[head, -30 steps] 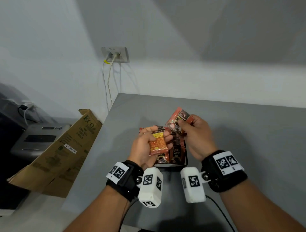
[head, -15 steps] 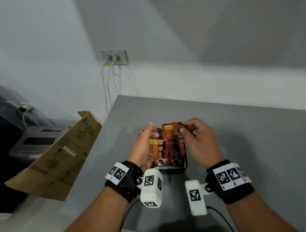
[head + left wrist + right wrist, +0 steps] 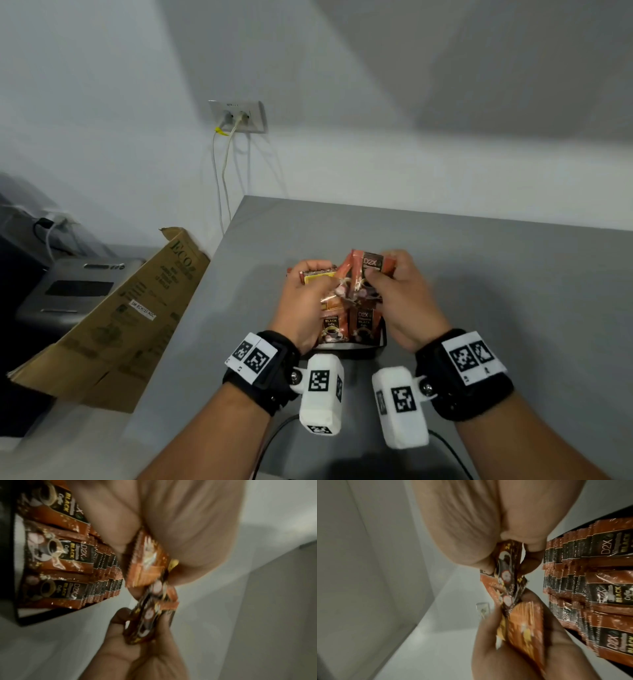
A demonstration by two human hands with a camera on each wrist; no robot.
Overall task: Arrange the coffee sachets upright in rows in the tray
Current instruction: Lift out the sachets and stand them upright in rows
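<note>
Above the black tray (image 3: 383, 337), your left hand (image 3: 303, 301) and right hand (image 3: 402, 298) each pinch light, crinkly, slippery D2X coffee sachets (image 3: 366, 274); hold their flat faces near the top seam.

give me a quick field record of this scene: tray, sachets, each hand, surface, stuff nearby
tray: black tray on the grey table, near its front edge
filed sachets: sachets in tray standing upright in rows, labels facing the person
left hand: left hand grips a bunch of loose sachets above the tray
right hand: right hand pinches a few D2X sachets, apparently taken from the left bunch
nearby: cardboard box left of the table; wall socket with two cables
</note>
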